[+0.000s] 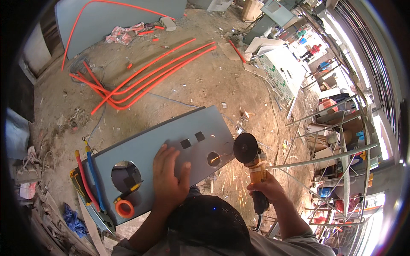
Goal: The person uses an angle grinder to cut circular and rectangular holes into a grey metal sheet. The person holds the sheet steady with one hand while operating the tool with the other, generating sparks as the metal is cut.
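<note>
My right hand [271,187] is wrapped round the body of a yellow and black angle grinder [257,170], its dark disc [245,148] at the right edge of a grey metal panel [149,147]. Orange sparks show around the panel's round hole and scatter below it. My left hand [168,181] lies flat on the panel with fingers stretched out. Two small square cutouts [192,139] sit beyond it, and a larger round opening [126,176] is to its left.
At the panel's left end lie long-handled cutters [95,183], an orange tape roll [124,208] and a yellow-black tool [128,192]. Bent orange pipes [149,81] spread over the dirt floor ahead. Metal scaffolding [324,160] stands at right; people [314,50] are far off.
</note>
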Demonstrator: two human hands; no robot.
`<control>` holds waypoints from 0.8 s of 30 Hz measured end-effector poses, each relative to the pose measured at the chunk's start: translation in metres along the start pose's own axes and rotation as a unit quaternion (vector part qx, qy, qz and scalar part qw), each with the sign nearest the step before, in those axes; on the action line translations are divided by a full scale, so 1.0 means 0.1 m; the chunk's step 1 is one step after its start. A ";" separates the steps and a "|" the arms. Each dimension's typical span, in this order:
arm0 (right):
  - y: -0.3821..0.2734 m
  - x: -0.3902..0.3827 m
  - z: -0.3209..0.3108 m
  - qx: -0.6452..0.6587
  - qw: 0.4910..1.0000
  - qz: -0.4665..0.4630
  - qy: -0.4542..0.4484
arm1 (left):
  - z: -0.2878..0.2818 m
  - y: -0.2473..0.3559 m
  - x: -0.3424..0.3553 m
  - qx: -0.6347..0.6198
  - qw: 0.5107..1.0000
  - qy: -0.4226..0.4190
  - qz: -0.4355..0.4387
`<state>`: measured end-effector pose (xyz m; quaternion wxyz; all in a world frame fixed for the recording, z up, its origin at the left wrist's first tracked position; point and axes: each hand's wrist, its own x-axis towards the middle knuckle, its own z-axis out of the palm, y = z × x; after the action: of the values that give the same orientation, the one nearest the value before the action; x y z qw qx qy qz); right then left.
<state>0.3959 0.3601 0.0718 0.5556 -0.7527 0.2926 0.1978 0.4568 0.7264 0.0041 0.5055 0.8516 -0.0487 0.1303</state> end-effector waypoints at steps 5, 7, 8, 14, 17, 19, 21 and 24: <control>0.05 0.05 -0.03 0.011 0.999 -0.026 -0.020 | 0.00 0.00 0.02 -0.002 1.000 0.011 0.015; 0.08 0.06 -0.04 0.017 0.996 -0.082 -0.041 | -0.01 0.00 0.01 -0.009 1.000 0.010 0.014; 0.12 0.08 -0.02 -0.001 0.999 -0.044 0.002 | -0.01 -0.01 0.01 -0.009 1.000 0.009 0.014; 0.35 0.12 -0.19 -0.058 0.995 -0.074 0.031 | 0.03 -0.04 -0.01 -0.018 0.999 0.039 0.028; 0.38 0.11 -0.25 -0.086 0.991 -0.096 0.030 | 0.02 -0.06 -0.03 -0.022 0.998 0.046 0.030; 0.28 0.13 -0.28 -0.126 0.990 -0.032 0.056 | 0.01 -0.07 -0.05 -0.018 0.999 0.043 0.027; 0.12 0.14 -0.28 -0.115 0.990 -0.081 -0.023 | 0.01 -0.08 -0.04 -0.014 0.998 0.050 0.039; -0.14 0.10 -0.33 -0.058 0.997 -0.031 -0.034 | 0.04 -0.09 -0.03 0.001 0.997 0.060 0.038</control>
<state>0.4115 0.3296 0.0857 0.5265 -0.7853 0.2383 0.2222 0.4566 0.7267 -0.0066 0.5014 0.8401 -0.0505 0.2008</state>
